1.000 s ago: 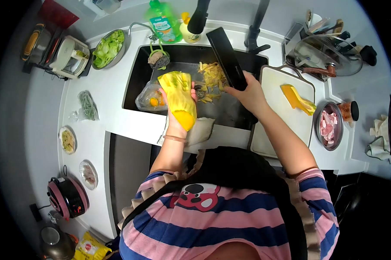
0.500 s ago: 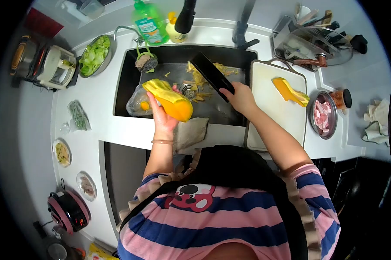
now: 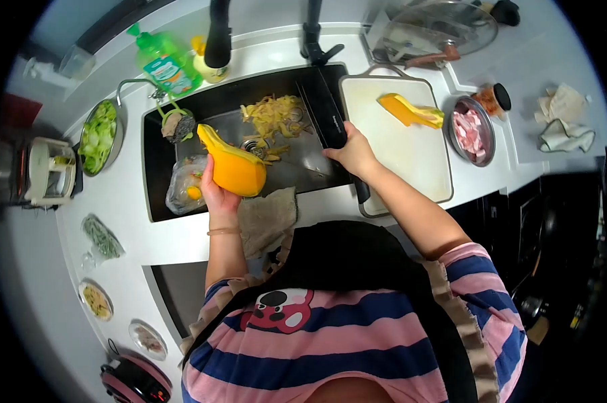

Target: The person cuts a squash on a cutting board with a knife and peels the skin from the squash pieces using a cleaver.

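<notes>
My left hand (image 3: 220, 196) is closed around a large piece of peeled pumpkin (image 3: 235, 166), orange with a paler yellow stretch at its upper end, held over the sink's front left. In my right hand (image 3: 354, 154) is a broad, flat black kitchen knife (image 3: 324, 111) with small white lettering. Its blade points to the back of the sink, and its dark handle end shows below my fingers. Whether the blade is bare or covered I cannot tell. Another pumpkin piece (image 3: 411, 111) lies on the white cutting board (image 3: 401, 161) to the right.
Peelings (image 3: 273, 115) lie in the black sink (image 3: 157, 168) by the drain, beside a plastic bag (image 3: 182, 191). A cloth (image 3: 268, 218) hangs over the front edge. A bowl of sliced meat (image 3: 470, 131) stands right of the board, a bowl of greens (image 3: 102, 138) at left.
My right hand has brought the knife to the sink's right side, beside the board, and turned it more upright in view. The pumpkin has turned in my left hand. The whole view has shifted.
</notes>
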The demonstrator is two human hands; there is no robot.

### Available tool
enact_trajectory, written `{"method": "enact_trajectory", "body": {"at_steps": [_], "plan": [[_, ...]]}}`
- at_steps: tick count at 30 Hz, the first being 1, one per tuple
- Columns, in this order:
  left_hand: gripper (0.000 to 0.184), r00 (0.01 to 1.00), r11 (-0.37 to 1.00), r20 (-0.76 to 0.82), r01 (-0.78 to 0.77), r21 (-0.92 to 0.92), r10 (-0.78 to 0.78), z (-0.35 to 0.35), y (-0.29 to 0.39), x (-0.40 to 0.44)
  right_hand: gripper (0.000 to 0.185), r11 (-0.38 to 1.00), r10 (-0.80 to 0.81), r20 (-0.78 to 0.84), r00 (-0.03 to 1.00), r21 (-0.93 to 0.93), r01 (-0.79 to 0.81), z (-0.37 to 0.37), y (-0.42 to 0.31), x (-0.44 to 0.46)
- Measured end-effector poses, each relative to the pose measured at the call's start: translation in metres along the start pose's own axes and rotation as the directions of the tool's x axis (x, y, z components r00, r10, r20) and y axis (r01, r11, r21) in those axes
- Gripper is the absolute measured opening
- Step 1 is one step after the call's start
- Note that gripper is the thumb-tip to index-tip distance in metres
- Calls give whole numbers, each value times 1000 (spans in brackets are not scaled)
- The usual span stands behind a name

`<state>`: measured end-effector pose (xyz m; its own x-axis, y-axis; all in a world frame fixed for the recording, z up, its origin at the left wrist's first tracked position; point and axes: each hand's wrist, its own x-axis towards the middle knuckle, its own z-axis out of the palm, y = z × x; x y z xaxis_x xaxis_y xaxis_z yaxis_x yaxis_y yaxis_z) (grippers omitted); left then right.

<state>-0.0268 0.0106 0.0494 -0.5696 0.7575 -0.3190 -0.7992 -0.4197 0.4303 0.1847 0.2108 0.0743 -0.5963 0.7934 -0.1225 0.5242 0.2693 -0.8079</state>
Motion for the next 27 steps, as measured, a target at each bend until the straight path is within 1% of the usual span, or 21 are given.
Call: {"method": "enact_trajectory", "body": {"at_steps": [1, 2, 4, 5, 6, 8, 9, 11, 12, 14, 15, 16, 18, 19, 20, 21, 22, 23, 24, 25, 27], "plan": [[41, 1000, 1000, -11, 17, 6, -17, -3, -1, 6, 50, 999, 18, 8, 1000, 27, -18, -1, 1, 0], [41, 999, 999, -23, 31, 13, -31, -4, -2, 11, 50, 999, 28, -5, 1000, 26, -28, -1, 0, -2], [42, 998, 999, -34, 51, 4, -51, 2, -3, 15, 50, 972, 112, -26, 993, 211, -104, -2, -6, -5], [43, 997, 998, -54, 57, -6, -57, 6, -3, 17, 48, 941, 234, 50, 971, 240, -239, -6, -9, -5], [43, 996, 998, -51, 68, 1, -67, 11, -3, 17, 48, 938, 242, 43, 969, 245, -245, -7, -7, -6], [37, 989, 988, 14, 148, 47, -149, 20, -4, 20, 42, 832, 334, 167, 927, 410, -374, -12, -1, -10], [37, 987, 986, 21, 158, 56, -160, 24, -4, 23, 42, 828, 340, 156, 927, 419, -374, -14, -1, -14], [40, 977, 970, 33, 205, 131, -211, 31, -7, 29, 29, 858, 290, 95, 952, 415, -303, -19, -1, -27], [40, 974, 966, 40, 215, 140, -223, 38, -9, 33, 29, 854, 296, 83, 951, 424, -303, -28, 0, -31], [46, 976, 806, -37, 198, 558, -214, 59, -16, 41, 20, 540, 272, 390, 880, 695, -475, -53, 2, -39], [50, 966, 774, 94, 131, 620, -239, 72, -26, 47, 14, 505, 302, 393, 868, 707, -496, -66, -6, -48], [50, 966, 772, 99, 126, 623, -237, 81, -38, 52, 14, 505, 297, 390, 872, 710, -490, -78, -6, -55], [53, 925, 577, 192, 36, 816, -328, 97, -63, 58, 14, 549, 336, 330, 882, 692, -468, -101, 1, -68], [53, 927, 577, 191, 32, 816, -322, 107, -77, 58, 15, 548, 332, 327, 885, 696, -463, -112, 10, -73], [56, 896, 384, 324, -196, 903, -305, 118, -91, 56, 17, 531, 326, 303, 895, 725, -439, -123, 20, -79], [59, 835, 161, 445, -415, 895, -322, 128, -105, 52, 17, 521, 324, 263, 909, 753, -403, -135, 23, -85], [59, 838, 155, 440, -412, 898, -321, 140, -120, 46, 17, 508, 324, 222, 920, 780, -367, -147, 27, -90], [62, 799, -75, 481, -539, 839, -361, 152, -134, 38, 16, 494, 315, 177, 932, 808, -320, -158, 36, -95], [65, 757, -292, 503, -636, 714, -417, 161, -147, 32, 15, 467, 330, 142, 933, 835, -292, -169, 44, -99], [65, 760, -300, 492, -631, 715, -425, 166, -161, 27, 15, 456, 326, 112, 939, 851, -260, -180, 47, -103], [69, 567, -362, 643, -824, 436, -515, 173, -188, 17, 15, 451, 327, 46, 944, 870, -199, -199, 55, -111]]}}
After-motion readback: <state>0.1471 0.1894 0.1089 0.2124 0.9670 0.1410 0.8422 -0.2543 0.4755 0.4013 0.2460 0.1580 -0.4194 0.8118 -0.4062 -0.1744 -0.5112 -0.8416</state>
